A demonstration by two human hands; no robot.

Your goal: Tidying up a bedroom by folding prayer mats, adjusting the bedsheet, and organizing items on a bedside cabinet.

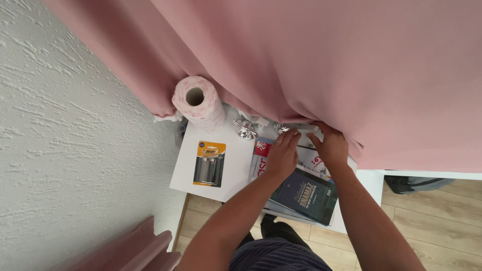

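Reaching under the pink curtain (311, 55) with both hands, left hand (282, 154) flat, fingers (290, 138) together, tips touching a small silvery object (281, 129), right hand (331, 146) fingertips hidden in the fabric, grip impossible to tell, dark book (306, 196) beneath both wrists, battery pack (210, 164) left of the fingers.

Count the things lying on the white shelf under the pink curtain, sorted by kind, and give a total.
Paper towel roll: 1
Battery pack: 1
Dark book: 1
Red-and-white printed papers: 1 stack
Small silver items: 2, partly hidden
Total: 6
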